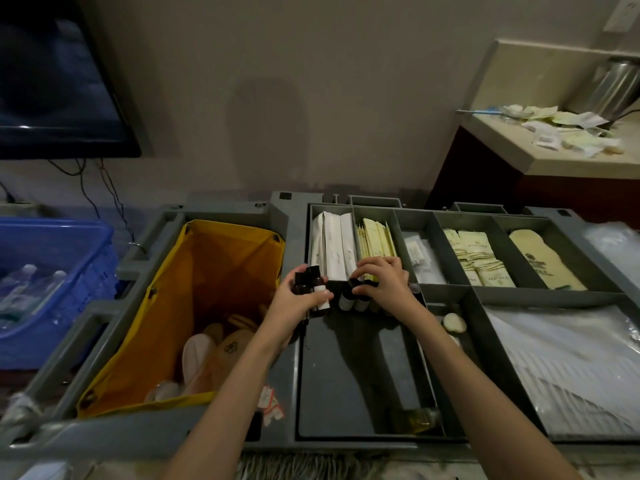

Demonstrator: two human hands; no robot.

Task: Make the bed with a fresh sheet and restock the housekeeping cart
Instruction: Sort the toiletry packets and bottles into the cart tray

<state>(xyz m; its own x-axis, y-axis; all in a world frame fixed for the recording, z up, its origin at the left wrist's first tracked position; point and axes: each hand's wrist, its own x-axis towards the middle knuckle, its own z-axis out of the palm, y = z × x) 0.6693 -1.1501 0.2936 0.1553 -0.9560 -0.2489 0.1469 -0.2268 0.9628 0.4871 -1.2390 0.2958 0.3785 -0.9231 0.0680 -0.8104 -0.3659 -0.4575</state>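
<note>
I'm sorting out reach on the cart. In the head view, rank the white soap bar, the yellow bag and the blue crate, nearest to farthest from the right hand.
From the right hand:
1. White soap bar, in the narrow compartment just to its right.
2. Yellow bag, on the cart's left side, beyond the left hand.
3. Blue crate, off the cart, far left.

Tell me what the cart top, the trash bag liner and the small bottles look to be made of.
Cart top: grey moulded plastic, matte, rounded edges. Trash bag liner: yellow woven fabric or coated cloth, creased, hung by corners. Small bottles: dark, probably plastic or glass, glossy, with white labels.
</note>
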